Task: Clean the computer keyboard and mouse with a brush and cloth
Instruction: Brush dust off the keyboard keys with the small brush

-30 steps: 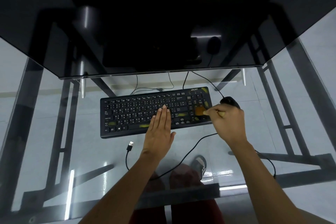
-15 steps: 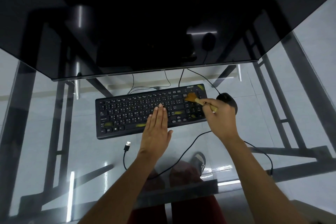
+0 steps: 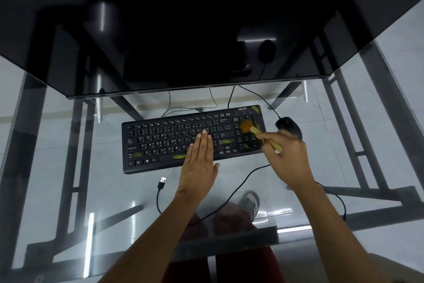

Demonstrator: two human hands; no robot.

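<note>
A black keyboard (image 3: 165,138) with yellowish smears lies on the glass desk (image 3: 91,186). My left hand (image 3: 199,163) rests flat on the keyboard's middle keys, fingers together. My right hand (image 3: 286,156) grips the wooden handle of a small brush (image 3: 246,126), whose brown bristles touch the number pad at the keyboard's right end. The black mouse (image 3: 288,125) sits just right of the keyboard, partly hidden behind my right hand. No cloth is in view.
A large dark monitor (image 3: 206,30) overhangs the back of the desk. A loose USB plug (image 3: 162,183) and its cable (image 3: 238,186) lie in front of the keyboard. Desk frame, floor tiles and my legs show through the glass.
The brush moved from the number pad's lower part up to its top edge, then came back down a little onto the pad. My left hand stayed flat on the keys.
</note>
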